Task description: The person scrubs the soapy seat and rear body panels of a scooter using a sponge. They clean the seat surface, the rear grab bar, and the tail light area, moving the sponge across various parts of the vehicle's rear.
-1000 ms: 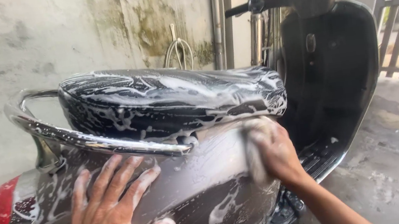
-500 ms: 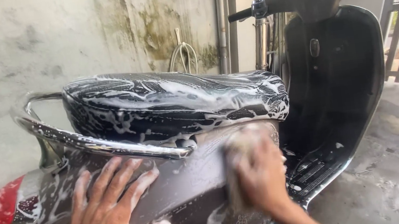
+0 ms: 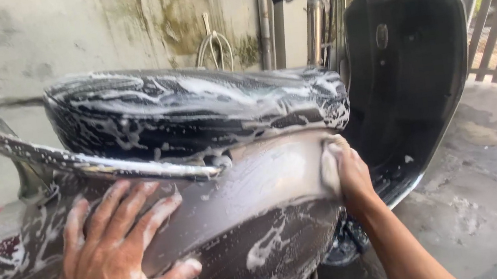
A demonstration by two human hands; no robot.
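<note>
Sponge [image 3: 329, 170], soapy and mostly hidden, is gripped by the right hand [image 3: 350, 174] at the front edge of the scooter's grey side panel [image 3: 255, 190], under the foamy seat [image 3: 193, 111]. Left hand [image 3: 111, 260] lies open and flat on the panel, its wrist cut off by the frame.

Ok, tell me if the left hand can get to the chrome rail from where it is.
Probably yes. The left hand lies flat on the soapy side panel just below the chrome rail, and nothing sits between its fingertips and the rail.
</note>
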